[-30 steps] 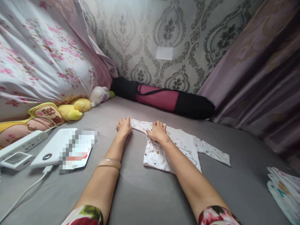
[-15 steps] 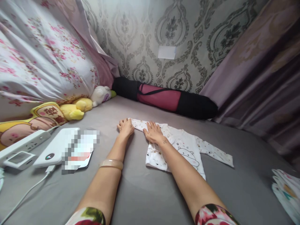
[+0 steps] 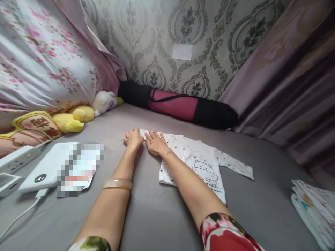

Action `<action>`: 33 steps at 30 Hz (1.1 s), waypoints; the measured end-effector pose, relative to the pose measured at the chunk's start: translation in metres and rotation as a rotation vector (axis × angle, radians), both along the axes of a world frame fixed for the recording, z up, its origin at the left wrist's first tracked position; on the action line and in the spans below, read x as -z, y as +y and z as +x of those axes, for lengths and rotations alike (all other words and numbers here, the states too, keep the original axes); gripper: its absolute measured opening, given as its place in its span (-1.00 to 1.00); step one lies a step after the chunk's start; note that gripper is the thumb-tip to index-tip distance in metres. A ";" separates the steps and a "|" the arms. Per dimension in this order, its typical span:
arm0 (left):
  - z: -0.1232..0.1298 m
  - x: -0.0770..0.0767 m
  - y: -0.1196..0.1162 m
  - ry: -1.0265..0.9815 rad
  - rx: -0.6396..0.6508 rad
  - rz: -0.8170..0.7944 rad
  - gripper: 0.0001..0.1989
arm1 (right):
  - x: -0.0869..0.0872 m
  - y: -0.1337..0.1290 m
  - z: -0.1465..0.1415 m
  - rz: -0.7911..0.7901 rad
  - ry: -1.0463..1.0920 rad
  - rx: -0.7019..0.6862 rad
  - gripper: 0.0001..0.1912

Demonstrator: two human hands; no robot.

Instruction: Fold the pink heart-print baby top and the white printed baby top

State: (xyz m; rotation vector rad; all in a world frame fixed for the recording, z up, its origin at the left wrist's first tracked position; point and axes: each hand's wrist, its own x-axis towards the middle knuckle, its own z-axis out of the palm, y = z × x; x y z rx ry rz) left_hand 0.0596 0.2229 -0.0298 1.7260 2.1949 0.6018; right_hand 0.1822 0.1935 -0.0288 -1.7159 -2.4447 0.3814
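Observation:
A white baby shirt (image 3: 205,157) with a hippo drawing and speckled sleeves lies on the grey bed sheet (image 3: 157,216). Its right-hand sleeve stretches out flat, and the side near my hands is folded inward. My left hand (image 3: 133,139) has its fingers curled round the cuff of the left-hand sleeve. Pressed flat on that same sleeve, with fingers stretched, is my right hand (image 3: 156,143). Part of the sleeve and the folded side is hidden under my right hand and forearm.
At left lie a white power bank (image 3: 49,167) with a cable, a phone (image 3: 81,170), a power strip (image 3: 19,158) and plush toys (image 3: 69,120). A black and pink long bag (image 3: 174,106) lies along the wall. Folded clothes (image 3: 314,209) are stacked at right.
My right hand has slid left along the sleeve, closer to my left hand. The left hand keeps its hold on the cuff. The whole view has shifted slightly.

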 end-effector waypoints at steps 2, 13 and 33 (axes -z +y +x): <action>0.000 -0.001 0.000 -0.009 -0.008 -0.002 -0.56 | -0.001 0.002 0.001 -0.029 0.031 -0.001 -0.41; -0.001 -0.008 -0.006 -0.070 -0.032 0.043 -0.53 | -0.031 -0.076 0.090 0.022 0.137 0.310 -0.34; 0.064 -0.009 -0.106 0.111 0.931 0.134 -0.60 | -0.018 -0.159 0.113 -0.003 0.052 0.308 -0.32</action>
